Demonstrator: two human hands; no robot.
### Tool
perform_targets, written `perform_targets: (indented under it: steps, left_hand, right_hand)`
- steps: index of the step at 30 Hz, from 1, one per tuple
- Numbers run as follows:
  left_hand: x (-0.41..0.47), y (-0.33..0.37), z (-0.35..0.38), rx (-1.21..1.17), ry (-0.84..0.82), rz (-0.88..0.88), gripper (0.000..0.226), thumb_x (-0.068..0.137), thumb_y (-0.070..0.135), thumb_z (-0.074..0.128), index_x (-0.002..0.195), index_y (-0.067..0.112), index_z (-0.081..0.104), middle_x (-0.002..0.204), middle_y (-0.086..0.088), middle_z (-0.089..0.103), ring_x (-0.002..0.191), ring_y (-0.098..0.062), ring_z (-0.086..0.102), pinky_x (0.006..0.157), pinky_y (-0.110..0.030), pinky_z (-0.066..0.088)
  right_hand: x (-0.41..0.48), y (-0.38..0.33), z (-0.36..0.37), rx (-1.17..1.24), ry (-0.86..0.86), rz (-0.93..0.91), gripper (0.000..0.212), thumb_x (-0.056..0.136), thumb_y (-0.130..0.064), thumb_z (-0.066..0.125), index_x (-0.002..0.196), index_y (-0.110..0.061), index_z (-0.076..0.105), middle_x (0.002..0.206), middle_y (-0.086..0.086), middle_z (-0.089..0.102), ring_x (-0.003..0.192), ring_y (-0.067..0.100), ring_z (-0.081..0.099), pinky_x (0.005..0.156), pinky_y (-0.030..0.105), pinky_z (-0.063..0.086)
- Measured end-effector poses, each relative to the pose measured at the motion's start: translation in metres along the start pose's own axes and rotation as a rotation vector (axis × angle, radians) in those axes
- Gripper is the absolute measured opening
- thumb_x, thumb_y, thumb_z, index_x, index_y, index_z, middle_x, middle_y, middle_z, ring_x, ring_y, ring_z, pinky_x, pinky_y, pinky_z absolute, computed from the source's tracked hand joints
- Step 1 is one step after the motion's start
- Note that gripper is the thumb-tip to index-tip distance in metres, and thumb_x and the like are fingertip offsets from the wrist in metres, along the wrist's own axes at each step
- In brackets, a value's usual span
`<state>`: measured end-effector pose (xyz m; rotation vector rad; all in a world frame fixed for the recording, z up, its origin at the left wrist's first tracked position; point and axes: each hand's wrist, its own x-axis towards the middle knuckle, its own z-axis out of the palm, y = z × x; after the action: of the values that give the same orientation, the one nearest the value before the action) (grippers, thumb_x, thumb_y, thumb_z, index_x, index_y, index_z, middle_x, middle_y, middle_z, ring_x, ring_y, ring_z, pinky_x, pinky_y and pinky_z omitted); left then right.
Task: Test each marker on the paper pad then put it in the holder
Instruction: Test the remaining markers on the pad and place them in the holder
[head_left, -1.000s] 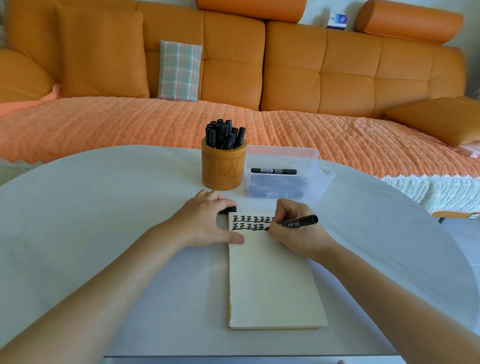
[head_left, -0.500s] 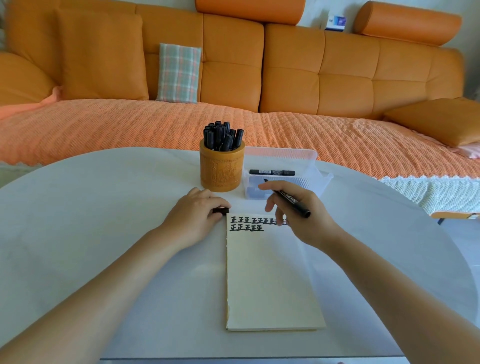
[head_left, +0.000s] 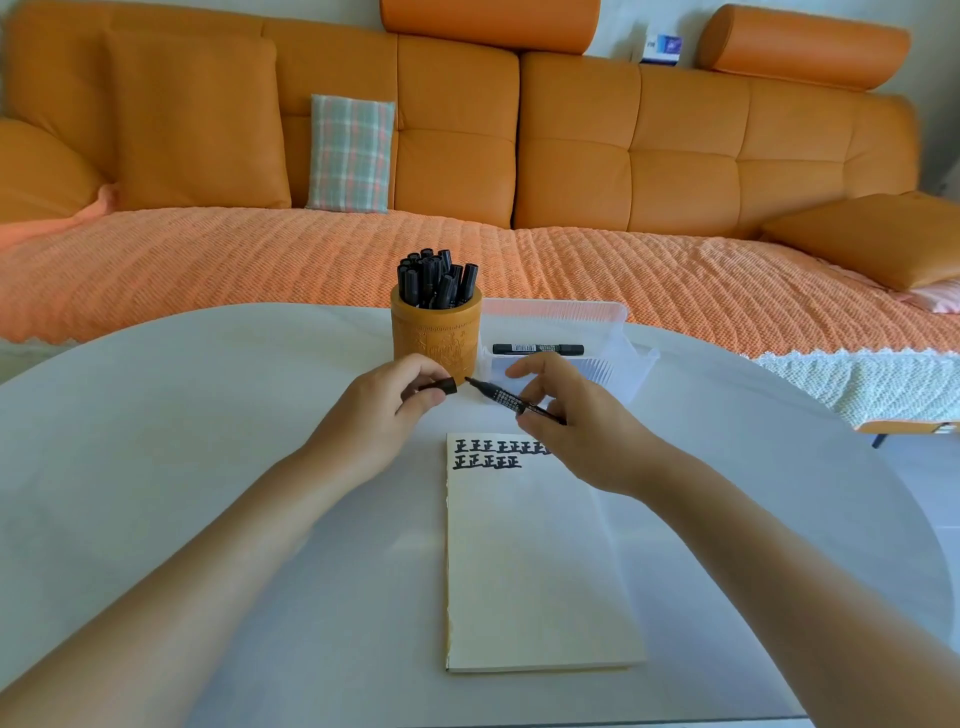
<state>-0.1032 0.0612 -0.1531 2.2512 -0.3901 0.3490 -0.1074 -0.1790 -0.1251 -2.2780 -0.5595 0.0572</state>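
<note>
A cream paper pad (head_left: 535, 561) lies on the white table (head_left: 208, 441), with two rows of black test marks along its top edge. My right hand (head_left: 576, 431) holds an uncapped black marker (head_left: 506, 400) above the pad's top, tip pointing left. My left hand (head_left: 384, 410) pinches the marker's black cap (head_left: 442, 386), its opening a short gap from the tip. Behind the hands stands a wooden holder (head_left: 435, 338) filled with several black markers. A clear plastic box (head_left: 561, 343) to its right has one black marker (head_left: 537, 349) lying across it.
An orange sofa (head_left: 519, 156) with a woven orange throw runs behind the table, close to its far edge. A plaid cushion (head_left: 350, 153) leans on the backrest. The table's rounded edge curves away on the right.
My right hand lifted the marker off the pad and turned its tip to the left. My left hand rose from the pad's corner with the cap and moved toward the tip.
</note>
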Motion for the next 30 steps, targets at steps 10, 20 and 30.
perform_targets:
  steps: [10,20,30]
  left_hand:
    - [-0.002,0.006,0.001,0.048,-0.039,0.051,0.018,0.097,0.018,0.057,0.113,0.023,0.062,0.106,0.016,0.059,0.099,0.002,0.052,0.076,-0.003,0.035]
    - [-0.001,0.014,0.001,0.078,-0.175,0.086,0.02,0.096,0.023,0.06,0.113,0.027,0.07,0.096,0.012,0.064,0.091,-0.005,0.057,0.076,-0.025,0.045]
    - [0.004,0.024,-0.009,0.17,-0.146,0.333,0.016,0.089,0.013,0.069,0.103,0.015,0.075,0.081,0.002,0.06,0.08,-0.013,0.054,0.068,-0.036,0.047]
  right_hand:
    - [0.0,0.0,0.004,-0.138,0.064,0.04,0.028,0.097,-0.018,0.054,0.116,-0.036,0.062,0.098,-0.029,0.058,0.072,-0.005,0.056,0.068,0.019,0.041]
    - [-0.001,-0.002,0.009,-0.292,0.093,-0.094,0.02,0.094,-0.032,0.062,0.112,-0.037,0.068,0.085,-0.026,0.063,0.077,-0.003,0.057,0.072,0.025,0.049]
    - [0.003,-0.007,0.011,0.142,-0.066,-0.041,0.031,0.101,-0.016,0.052,0.076,-0.023,0.067,0.062,-0.004,0.045,0.059,0.011,0.037,0.061,0.029,0.035]
